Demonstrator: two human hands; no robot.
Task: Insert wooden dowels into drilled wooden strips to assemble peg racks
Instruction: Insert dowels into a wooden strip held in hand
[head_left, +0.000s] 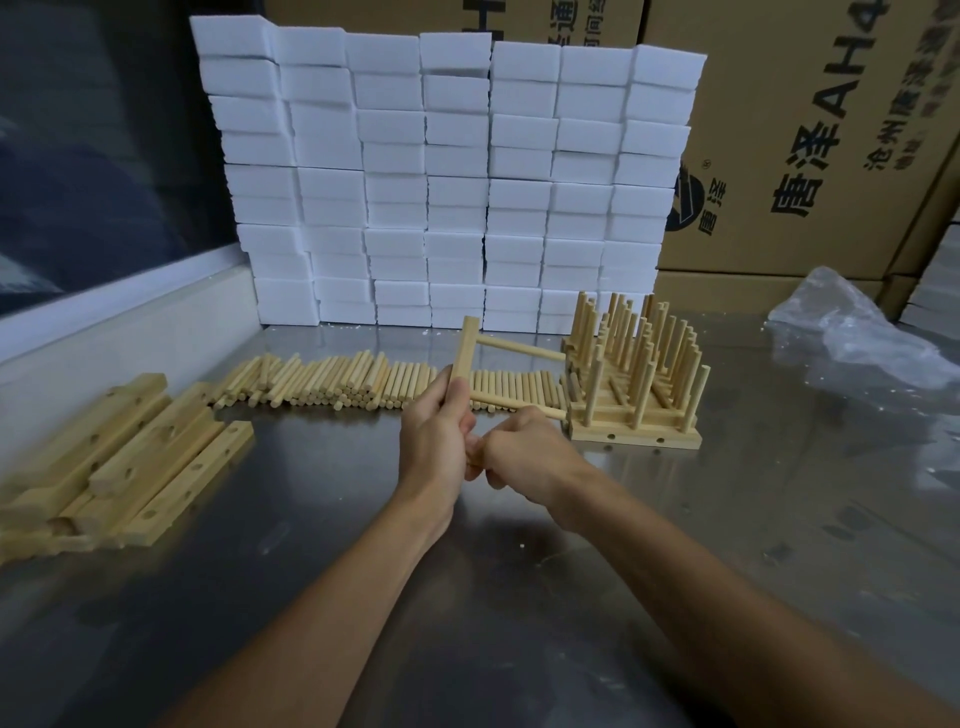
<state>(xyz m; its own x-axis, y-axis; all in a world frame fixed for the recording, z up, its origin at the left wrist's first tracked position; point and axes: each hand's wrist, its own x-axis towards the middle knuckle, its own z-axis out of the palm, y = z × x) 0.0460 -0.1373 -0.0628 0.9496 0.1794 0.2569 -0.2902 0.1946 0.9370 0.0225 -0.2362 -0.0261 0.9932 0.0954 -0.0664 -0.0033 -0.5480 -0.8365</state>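
My left hand (441, 415) grips a drilled strip (464, 353) while my right hand (524, 452) clamps a third dowel (474, 457), which could jam if misaligned.

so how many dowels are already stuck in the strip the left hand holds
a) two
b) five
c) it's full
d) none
a: the strip gripped by the left hand carries two dowels, an upper one and a lower one, both pointing right.

Left hand (441, 426) grips strip (464, 353); right hand (524, 457) pinches dowel (511, 402).
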